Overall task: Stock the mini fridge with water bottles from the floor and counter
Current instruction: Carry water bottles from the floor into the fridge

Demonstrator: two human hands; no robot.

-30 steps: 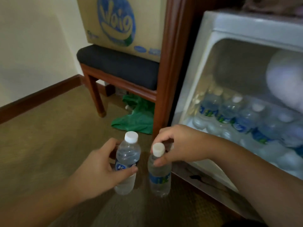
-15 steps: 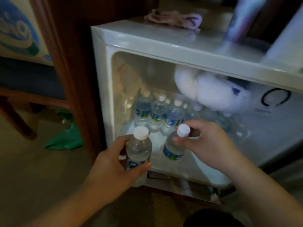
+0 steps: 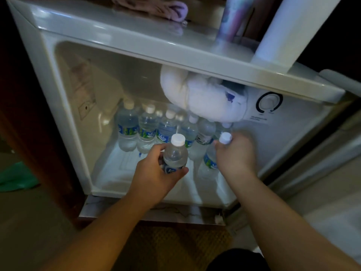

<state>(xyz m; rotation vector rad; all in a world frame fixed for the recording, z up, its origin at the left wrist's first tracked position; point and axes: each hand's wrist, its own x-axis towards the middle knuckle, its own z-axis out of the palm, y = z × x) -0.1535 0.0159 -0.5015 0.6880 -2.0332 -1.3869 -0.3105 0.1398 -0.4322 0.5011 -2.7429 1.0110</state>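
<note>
My left hand (image 3: 156,173) grips 1 bottle (image 3: 175,153) at the fridge (image 3: 64,106) floor's front edge, my right hand (image 3: 235,153) pinching another bottle's cap (image 3: 225,137).

Location: a furnished room, likely a hotel or bedroom. A white mini fridge (image 3: 58,79) sits inside a dark wooden cabinet (image 3: 29,133) over carpeted floor (image 3: 175,245). A tumbler (image 3: 232,18) and crumpled cloth (image 3: 156,6) rest on top.

head view | looks forward-down | close to open mini fridge (image 3: 48,79)
</note>
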